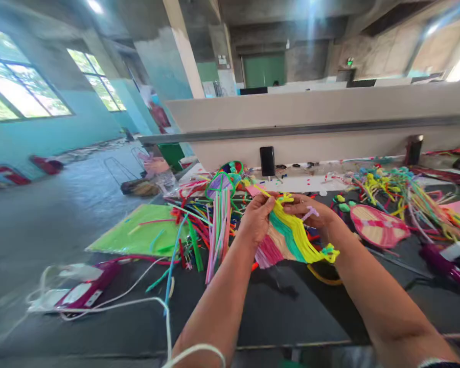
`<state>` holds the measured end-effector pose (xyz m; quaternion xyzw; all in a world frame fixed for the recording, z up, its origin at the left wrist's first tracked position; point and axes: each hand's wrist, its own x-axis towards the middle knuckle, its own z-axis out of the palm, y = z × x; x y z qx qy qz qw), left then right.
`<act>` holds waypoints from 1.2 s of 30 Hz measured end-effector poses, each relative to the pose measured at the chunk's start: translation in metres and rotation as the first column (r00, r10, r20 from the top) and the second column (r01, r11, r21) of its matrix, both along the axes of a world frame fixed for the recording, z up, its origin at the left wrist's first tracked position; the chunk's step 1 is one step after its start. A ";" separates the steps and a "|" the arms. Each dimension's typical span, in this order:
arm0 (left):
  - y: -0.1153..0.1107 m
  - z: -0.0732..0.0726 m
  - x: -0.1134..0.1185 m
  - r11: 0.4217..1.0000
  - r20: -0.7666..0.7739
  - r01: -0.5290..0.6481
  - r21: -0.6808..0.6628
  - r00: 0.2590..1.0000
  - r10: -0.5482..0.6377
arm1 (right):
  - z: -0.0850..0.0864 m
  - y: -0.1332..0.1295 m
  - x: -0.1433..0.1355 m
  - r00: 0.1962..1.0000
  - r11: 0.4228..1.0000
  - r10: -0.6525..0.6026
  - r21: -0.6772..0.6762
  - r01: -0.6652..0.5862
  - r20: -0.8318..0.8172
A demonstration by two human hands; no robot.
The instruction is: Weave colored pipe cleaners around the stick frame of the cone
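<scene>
Hiding behind the fingers, the top edge of the stripy piece [286, 236] is hard to see. The person's arms run off the bottom of the view, and a white cord [138, 302] is cut off there too. Some little things in the messy heaps are too blurry to name.

On the black bench [283, 312], a bunch of pink and purple fuzzy sticks [219, 225] lies just beside the left arm. A bright green sheet [134, 232] lies farther left. A black phone [268, 161] leans up at the back. To the right are a pink and cream oval piece [379, 225] and a big tangle of bright sticks [383, 186].

The stripy piece is up in front of the person, over the bench, its yellow side to the right. The left hand [257, 217] pinches its top between thumb and finger. The right hand [310, 210] has bent fingers touching the yellow top, but how tightly they squeeze is impossible to tell.
</scene>
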<state>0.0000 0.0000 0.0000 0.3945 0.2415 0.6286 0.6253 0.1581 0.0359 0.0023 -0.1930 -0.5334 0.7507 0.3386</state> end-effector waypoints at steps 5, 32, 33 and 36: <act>-0.001 -0.001 0.002 0.996 -0.029 -0.092 0.006 0.995 0.092 | 0.003 -0.004 -0.004 1.000 1.000 -0.010 0.012 0.010 0.029; 0.005 -0.012 0.006 0.940 -0.032 -0.327 0.098 0.943 0.332 | -0.001 -0.003 -0.013 0.987 0.987 -0.161 -0.025 0.161 -0.027; 0.006 -0.012 0.006 0.941 -0.042 -0.321 0.104 0.944 0.327 | -0.002 -0.002 -0.013 0.986 0.987 -0.163 -0.024 0.162 -0.038; 0.005 -0.014 0.007 0.922 -0.097 -0.358 0.146 0.922 0.374 | -0.007 0.002 -0.014 0.986 0.988 -0.155 -0.021 0.154 -0.061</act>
